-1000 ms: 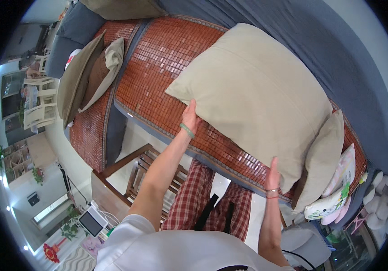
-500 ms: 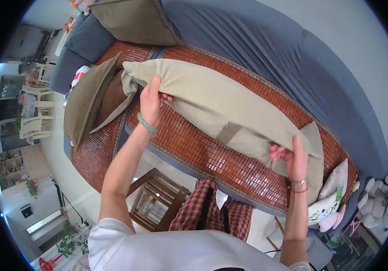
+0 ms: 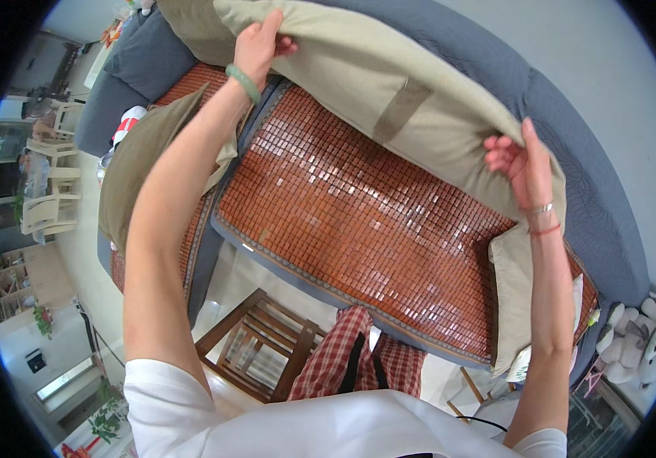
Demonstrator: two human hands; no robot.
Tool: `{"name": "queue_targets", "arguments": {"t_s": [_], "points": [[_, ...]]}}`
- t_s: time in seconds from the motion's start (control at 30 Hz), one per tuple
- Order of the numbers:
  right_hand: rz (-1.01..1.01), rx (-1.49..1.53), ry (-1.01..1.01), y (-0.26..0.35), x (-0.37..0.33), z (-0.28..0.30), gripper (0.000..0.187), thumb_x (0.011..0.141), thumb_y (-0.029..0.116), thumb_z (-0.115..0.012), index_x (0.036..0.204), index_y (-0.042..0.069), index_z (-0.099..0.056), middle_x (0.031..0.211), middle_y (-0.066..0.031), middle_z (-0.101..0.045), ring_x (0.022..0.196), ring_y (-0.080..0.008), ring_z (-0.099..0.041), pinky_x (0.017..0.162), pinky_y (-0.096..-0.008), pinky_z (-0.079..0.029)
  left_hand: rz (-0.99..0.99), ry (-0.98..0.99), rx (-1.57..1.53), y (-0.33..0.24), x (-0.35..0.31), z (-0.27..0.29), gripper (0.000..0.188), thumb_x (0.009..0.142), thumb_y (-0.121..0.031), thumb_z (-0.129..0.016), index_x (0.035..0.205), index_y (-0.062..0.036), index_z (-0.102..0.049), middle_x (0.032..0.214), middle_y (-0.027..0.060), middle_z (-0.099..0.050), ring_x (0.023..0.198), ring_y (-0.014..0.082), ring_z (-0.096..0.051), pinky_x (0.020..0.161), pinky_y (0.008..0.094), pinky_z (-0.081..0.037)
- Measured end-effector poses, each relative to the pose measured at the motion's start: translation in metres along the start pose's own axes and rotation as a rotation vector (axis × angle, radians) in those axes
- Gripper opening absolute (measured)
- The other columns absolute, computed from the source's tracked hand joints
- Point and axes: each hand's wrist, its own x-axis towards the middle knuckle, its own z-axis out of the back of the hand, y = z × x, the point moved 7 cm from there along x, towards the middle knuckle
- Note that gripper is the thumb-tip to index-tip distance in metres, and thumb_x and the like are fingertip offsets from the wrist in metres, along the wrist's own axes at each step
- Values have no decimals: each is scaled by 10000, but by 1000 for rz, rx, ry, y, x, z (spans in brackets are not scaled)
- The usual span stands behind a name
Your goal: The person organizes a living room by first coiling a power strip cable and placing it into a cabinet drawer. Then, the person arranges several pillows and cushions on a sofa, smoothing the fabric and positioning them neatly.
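A long beige ribbed cloth with a darker strip is stretched up across the far side of the sofa, between my two hands. My left hand pinches its upper left part, a green bangle on the wrist. Toward the cloth's right end, my right hand has its thumb up at the edge and its fingers curled against the fabric. Part of that grip is hidden. Below the cloth lies the red-brown tile seat mat. Another beige fabric piece sits beside my right forearm.
Olive cushions lie on the left seat, and a blue-grey cushion leans in the corner. The grey sofa back curves along the far side. A brown wooden stool stands near my legs. Plush toys are at the right.
Both hands have risen away from me, lifting the beige cloth up toward the sofa back. More of the seat mat now shows beneath it.
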Motion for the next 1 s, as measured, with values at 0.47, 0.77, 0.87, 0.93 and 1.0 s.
{"name": "queue_targets", "arguments": {"t_s": [0.47, 0.77, 0.87, 0.93, 1.0], "points": [[702, -1954, -272, 13, 60, 9, 852, 696, 433, -756, 1419, 312, -322, 1497, 6, -273, 1370, -227, -257, 1097, -461, -227, -312, 189, 922, 82, 48, -107, 1121, 669, -674, -680, 1493, -202, -83, 1478, 327, 20, 1373, 447, -151, 1020, 477, -379], [659, -2050, -415, 17, 107, 60, 947, 696, 380, -759, 1433, 444, -167, 1495, 38, -254, 1356, -259, -271, 1039, -581, -261, -146, -2, 928, 71, 69, -158, 1156, 657, -638, -694, 1491, -196, -27, 1478, 330, 21, 1367, 482, -89, 1114, 477, -183], [624, -2108, -393, 13, 131, 71, 853, 751, 341, -727, 1438, 376, -223, 1486, 0, -275, 1346, -253, -290, 1048, -556, -260, -158, -11, 966, 79, 90, -168, 1171, 648, -662, -682, 1491, -173, -32, 1476, 334, -4, 1359, 493, -107, 1110, 492, -180], [670, -2074, -359, 14, 148, 69, 848, 751, 334, -723, 1442, 358, -232, 1490, 8, -270, 1351, -254, -288, 1048, -539, -271, -222, -34, 962, 88, 105, -169, 1173, 650, -670, -673, 1490, -159, -33, 1475, 337, -9, 1358, 498, -106, 1110, 496, -168], [621, -2073, -328, 13, 163, 65, 859, 742, 336, -733, 1445, 290, -241, 1487, -34, -263, 1353, -276, -277, 1050, -526, -276, -306, -86, 959, 101, 118, -169, 1163, 663, -670, -664, 1489, -147, -35, 1472, 342, -17, 1357, 499, -107, 1111, 497, -158]]}}
